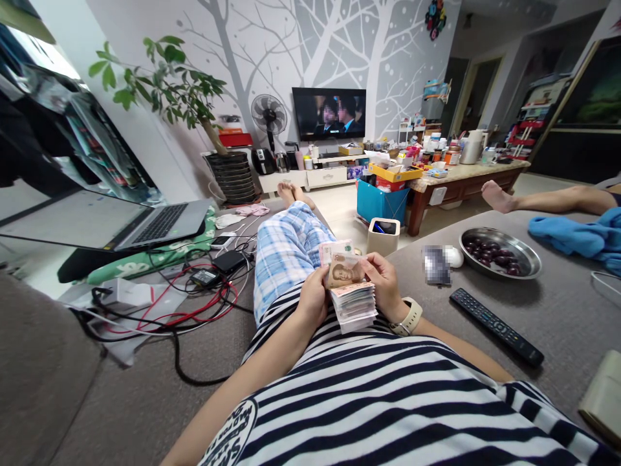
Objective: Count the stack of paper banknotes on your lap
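A thick stack of banknotes (353,303) rests on my striped shirt, over my lap. My left hand (313,299) is closed on the stack's left side, thumb on the top notes. My right hand (385,285), with a pale watch on the wrist, grips the right side and curls over a brownish note (343,269) lifted at the top. A reddish-green note (334,250) sticks up behind it. My legs in blue plaid trousers stretch forward on the grey sofa.
A remote control (495,326), a metal bowl of dark fruit (501,252) and a white mouse (454,257) lie to my right. An open laptop (145,223), chargers and red cables (194,304) lie to my left. Another person's bare leg (533,199) reaches in at the right.
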Demonstrator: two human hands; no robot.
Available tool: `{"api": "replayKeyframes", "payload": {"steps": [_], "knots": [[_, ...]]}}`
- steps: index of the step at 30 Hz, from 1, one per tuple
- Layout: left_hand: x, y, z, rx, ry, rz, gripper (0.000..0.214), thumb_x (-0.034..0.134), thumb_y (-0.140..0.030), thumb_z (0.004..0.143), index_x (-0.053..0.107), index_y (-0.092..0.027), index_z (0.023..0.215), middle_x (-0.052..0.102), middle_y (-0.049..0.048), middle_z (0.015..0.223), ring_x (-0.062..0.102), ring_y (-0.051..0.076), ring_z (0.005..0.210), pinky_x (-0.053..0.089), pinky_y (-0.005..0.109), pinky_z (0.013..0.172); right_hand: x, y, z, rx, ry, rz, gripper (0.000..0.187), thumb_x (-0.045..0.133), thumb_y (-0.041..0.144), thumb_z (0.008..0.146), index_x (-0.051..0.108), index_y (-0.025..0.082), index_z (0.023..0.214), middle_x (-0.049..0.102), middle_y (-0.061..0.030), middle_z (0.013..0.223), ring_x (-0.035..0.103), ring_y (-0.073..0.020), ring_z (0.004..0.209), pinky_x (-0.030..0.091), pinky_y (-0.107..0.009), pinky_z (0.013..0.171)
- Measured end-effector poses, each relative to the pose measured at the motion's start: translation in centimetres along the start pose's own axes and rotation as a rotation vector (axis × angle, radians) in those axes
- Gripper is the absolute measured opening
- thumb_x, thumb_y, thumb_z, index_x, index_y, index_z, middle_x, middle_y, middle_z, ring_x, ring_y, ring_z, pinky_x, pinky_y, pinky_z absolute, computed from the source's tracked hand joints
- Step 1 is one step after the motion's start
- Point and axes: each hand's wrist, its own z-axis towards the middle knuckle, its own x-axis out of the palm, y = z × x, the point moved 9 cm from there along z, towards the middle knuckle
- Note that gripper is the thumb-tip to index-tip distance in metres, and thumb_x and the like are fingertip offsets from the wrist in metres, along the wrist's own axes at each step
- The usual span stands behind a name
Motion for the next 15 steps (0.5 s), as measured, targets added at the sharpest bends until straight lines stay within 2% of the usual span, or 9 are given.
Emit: {"api": "replayKeyframes", "payload": {"steps": [9, 15], "knots": [[0.33, 0.06, -0.30, -0.032, 0.022, -0.030, 0.023, 0.075, -0.033, 0.071, 0.073, -0.015, 0.085, 0.078, 0.0077, 0.085, 0.074, 0.028, 0.088, 0.057, 0.042, 0.088, -0.08, -0.45, -0.03, 0.001, 0.005, 0.028, 0.028, 0.064, 0.046, 0.088, 0.062, 0.022, 0.074, 0.052, 0.0033, 0.063, 0.043, -0.0145, 0.058, 0.039, -0.030, 0.060], [0.48, -0.47, -0.73, -0.017, 0.005, -0.040, 0.024, 0.073, -0.032, 0.073, 0.074, -0.013, 0.087, 0.079, 0.0087, 0.087, 0.074, 0.028, 0.092, 0.056, 0.041, 0.091, -0.04, -0.47, -0.23, 0.013, 0.016, 0.064, 0.036, 0.061, 0.053, 0.089, 0.060, 0.022, 0.070, 0.052, 0.0029, 0.056, 0.043, -0.0140, 0.053, 0.035, -0.029, 0.054]]}}
